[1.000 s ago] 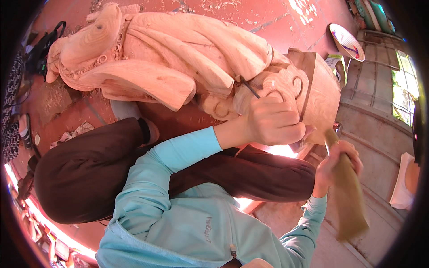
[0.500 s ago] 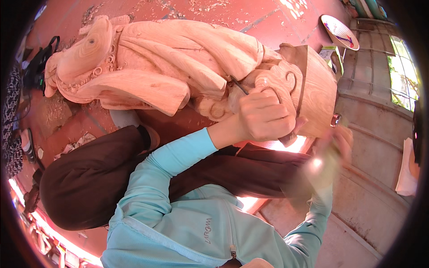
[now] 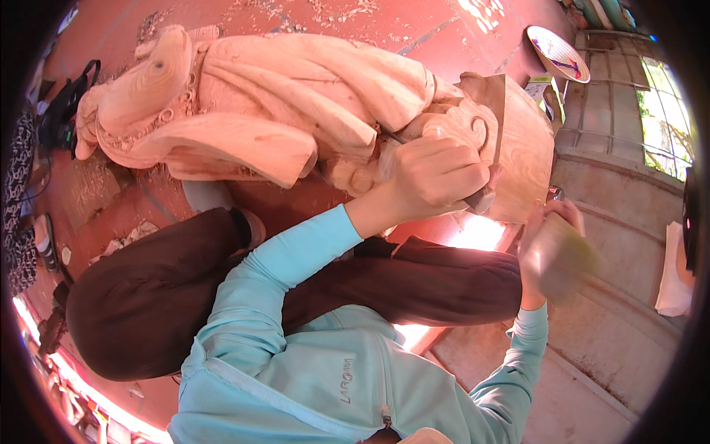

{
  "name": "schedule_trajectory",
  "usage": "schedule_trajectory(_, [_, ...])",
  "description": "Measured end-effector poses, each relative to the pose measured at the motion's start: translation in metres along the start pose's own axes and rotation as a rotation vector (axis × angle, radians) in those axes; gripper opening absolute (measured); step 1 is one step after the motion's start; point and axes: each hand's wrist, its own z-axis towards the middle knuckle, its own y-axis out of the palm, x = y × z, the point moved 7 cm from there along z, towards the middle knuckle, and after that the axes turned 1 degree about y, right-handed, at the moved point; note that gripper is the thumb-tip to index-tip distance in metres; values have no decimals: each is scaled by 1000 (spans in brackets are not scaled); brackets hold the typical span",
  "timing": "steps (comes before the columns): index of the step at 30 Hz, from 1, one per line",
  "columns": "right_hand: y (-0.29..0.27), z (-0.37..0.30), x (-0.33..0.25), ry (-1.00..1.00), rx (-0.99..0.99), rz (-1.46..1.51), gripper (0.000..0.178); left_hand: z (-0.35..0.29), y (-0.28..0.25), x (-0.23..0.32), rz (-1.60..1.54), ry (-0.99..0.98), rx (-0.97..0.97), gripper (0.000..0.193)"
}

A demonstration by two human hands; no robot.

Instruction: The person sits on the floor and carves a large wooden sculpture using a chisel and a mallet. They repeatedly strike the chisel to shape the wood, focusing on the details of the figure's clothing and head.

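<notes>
A large carved wooden statue (image 3: 251, 81) lies on its side across the floor in front of me, with draped folds and curled carving near its flat base. My left hand (image 3: 436, 174) is closed around a chisel (image 3: 481, 200). The chisel's dark metal shaft runs toward a recess between the folds and the curls; its cutting tip is hidden. To the right, below the base, my right hand (image 3: 547, 226) grips a mallet (image 3: 566, 263), whose head is smeared by motion. The mallet stands apart from the chisel's handle.
Wood shavings (image 3: 355, 11) litter the red tiled floor. A conical hat (image 3: 558, 53) and a small box (image 3: 546, 96) lie beyond the base. A metal panelled wall (image 3: 614, 222) runs along the right. A black bag (image 3: 66, 111) is at far left, near a person's sandalled foot (image 3: 46, 240).
The mallet head has swung to the right, and my right hand has turned with it. My left hand keeps hold of the chisel, whose handle end has shifted slightly up in view.
</notes>
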Motion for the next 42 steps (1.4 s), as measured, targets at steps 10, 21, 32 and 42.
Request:
schedule_trajectory(10, [3, -2, -10, -370, 117, -65, 24, 11, -6, 39, -14, 57, -151, 13])
schedule_trajectory(21, [-9, -7, -15, -180, 208, 176, 27, 5, 4, 25, -108, 2, -44, 30])
schedule_trajectory(32, [-2, -1, -17, -454, 98, -47, 29, -1, -4, 17, -82, -7, -5, 35])
schedule_trajectory(42, [-9, 2, -9, -175, 118, 135, 12, -7, -7, 21, -108, 69, 25, 30])
